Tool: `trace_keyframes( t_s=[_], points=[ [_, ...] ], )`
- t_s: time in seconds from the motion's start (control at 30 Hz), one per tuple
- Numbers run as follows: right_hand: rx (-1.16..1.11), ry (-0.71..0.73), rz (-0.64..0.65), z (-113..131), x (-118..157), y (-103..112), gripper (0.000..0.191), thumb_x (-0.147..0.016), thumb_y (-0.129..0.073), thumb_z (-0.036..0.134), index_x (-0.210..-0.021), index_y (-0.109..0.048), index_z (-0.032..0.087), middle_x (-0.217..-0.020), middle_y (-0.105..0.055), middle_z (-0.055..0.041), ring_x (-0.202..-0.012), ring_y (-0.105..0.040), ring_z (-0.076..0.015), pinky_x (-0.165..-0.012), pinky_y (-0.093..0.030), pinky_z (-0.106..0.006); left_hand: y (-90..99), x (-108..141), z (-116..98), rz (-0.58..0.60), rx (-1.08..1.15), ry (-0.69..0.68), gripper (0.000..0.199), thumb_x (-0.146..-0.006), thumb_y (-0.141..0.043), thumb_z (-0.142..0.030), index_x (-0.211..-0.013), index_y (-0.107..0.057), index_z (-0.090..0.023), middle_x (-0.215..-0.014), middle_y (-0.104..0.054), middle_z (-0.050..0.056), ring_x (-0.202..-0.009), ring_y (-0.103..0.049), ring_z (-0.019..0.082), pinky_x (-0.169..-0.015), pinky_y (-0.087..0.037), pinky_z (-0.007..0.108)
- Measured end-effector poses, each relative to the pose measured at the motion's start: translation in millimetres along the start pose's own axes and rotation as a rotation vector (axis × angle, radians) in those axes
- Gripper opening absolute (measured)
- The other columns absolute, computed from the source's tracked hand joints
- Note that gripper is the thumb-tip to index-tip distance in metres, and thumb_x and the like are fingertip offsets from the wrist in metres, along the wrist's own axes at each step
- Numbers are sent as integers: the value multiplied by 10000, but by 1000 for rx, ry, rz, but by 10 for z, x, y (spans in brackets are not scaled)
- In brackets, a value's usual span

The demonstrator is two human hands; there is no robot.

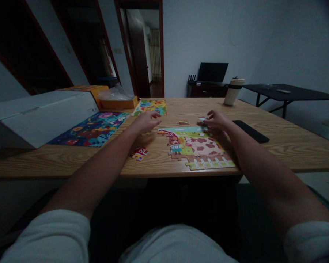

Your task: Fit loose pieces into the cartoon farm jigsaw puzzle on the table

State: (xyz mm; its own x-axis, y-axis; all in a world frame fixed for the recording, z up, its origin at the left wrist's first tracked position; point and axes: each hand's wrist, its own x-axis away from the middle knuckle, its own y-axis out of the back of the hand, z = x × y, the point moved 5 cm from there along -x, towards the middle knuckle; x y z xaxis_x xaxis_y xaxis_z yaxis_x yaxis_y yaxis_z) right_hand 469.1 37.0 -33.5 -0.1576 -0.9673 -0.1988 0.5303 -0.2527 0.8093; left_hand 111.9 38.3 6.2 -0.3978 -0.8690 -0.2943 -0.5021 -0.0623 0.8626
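A partly joined farm puzzle [205, 148] with a spotted cow and a white fence lies near the table's front edge. My right hand [215, 120] is at its upper right, thumb and fingers pinched on a small light puzzle piece [202, 119]. My left hand [147, 122] hovers left of the puzzle's top, fingers curled but apart, with nothing seen between them. Loose red barn pieces [139, 153] lie left of the puzzle, and a yellowish piece [183, 122] lies above it.
Two finished-looking puzzles, a dark blue one [94, 129] and a yellow-green one [150, 107], lie at the left. Beyond are a white box [46, 113] and an orange tray [117, 104]. A black tablet-like object [250, 131] and a cup [233, 93] are at the right.
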Motion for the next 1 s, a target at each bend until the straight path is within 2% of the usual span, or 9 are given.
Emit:
trace_keyframes(
  t_s=[0.1, 0.17, 0.23, 0.3, 0.37, 0.5, 0.67, 0.83, 1.0],
  points=[
    [-98, 167, -135, 493, 150, 59, 413, -796, -738, 405, -1103, -645, 146, -1030, -709, -132, -802, -656, -221, -646, -484, -316, 13, 25, 1, 91, 238, 100, 335, -913, -581, -439, -1057, -705, -163, -1086, -740, 105, -921, -677, 212, -768, -506, 310],
    [-126, 296, -150, 914, 309, -1, 391, -808, -717, 449, -1069, -648, 167, -1003, -713, -112, -821, -656, -231, -680, -493, -340, -42, 81, -68, 207, 412, 145, 368, -919, -572, -498, -1067, -690, -183, -1088, -745, 104, -866, -686, 198, -692, -497, 290],
    [-123, 413, -139, 1305, 492, -117, 379, -808, -714, 459, -1067, -648, 191, -1023, -712, -97, -824, -651, -232, -706, -501, -357, -83, 146, -177, 266, 566, 138, 379, -907, -597, -509, -1119, -666, -203, -1106, -741, 102, -844, -691, 187, -658, -486, 273],
    [-94, 480, -132, 1580, 659, -243, 372, -823, -697, 475, -1071, -649, 202, -1036, -710, -98, -831, -650, -239, -725, -505, -375, -82, 194, -265, 232, 639, 103, 354, -873, -659, -457, -1116, -649, -200, -1083, -736, 98, -821, -689, 173, -639, -469, 254],
    [-75, 514, -120, 1711, 780, -345, 388, -855, -664, 499, -1096, -649, 195, -1099, -701, -121, -855, -656, -247, -758, -513, -391, -67, 221, -298, 179, 653, 84, 300, -849, -688, -378, -1073, -635, -186, -1023, -729, 86, -787, -681, 156, -624, -453, 237],
    [-43, 508, -10, 1599, 842, -475, 441, -925, -573, 494, -1239, -613, 187, -1199, -691, -142, -988, -669, -279, -862, -526, -422, -16, 199, -223, 150, 526, 94, 159, -861, -621, -277, -978, -626, -169, -891, -699, 62, -720, -657, 143, -615, -452, 238],
    [251, 508, 204, 1242, 816, -627, 617, -931, -502, 638, -1364, -579, 204, -1403, -593, -170, -1274, -556, -351, -1057, -440, -476, 59, 146, -70, 306, 69, 59, 227, -837, -559, -248, -994, -701, -166, -904, -715, 59, -761, -642, 172, -678, -473, 275],
    [340, 534, 331, 1099, 850, -668, 706, -916, -429, 737, -1362, -603, 219, -1457, -557, -154, -1309, -537, -345, -1080, -427, -462, 63, 127, 100, 416, -159, 27, 357, -823, -508, -296, -1057, -768, -228, -995, -752, 35, -864, -653, 206, -720, -466, 287],
    [277, 514, 375, 1011, 800, -609, 744, -877, -497, 751, -1414, -579, 242, -1469, -552, -138, -1293, -552, -357, -1064, -440, -471, -114, 106, 260, 444, -199, 88, 402, -829, -510, -342, -1122, -770, -250, -884, -767, 29, -745, -657, 205, -701, -469, 304]
  ],
)
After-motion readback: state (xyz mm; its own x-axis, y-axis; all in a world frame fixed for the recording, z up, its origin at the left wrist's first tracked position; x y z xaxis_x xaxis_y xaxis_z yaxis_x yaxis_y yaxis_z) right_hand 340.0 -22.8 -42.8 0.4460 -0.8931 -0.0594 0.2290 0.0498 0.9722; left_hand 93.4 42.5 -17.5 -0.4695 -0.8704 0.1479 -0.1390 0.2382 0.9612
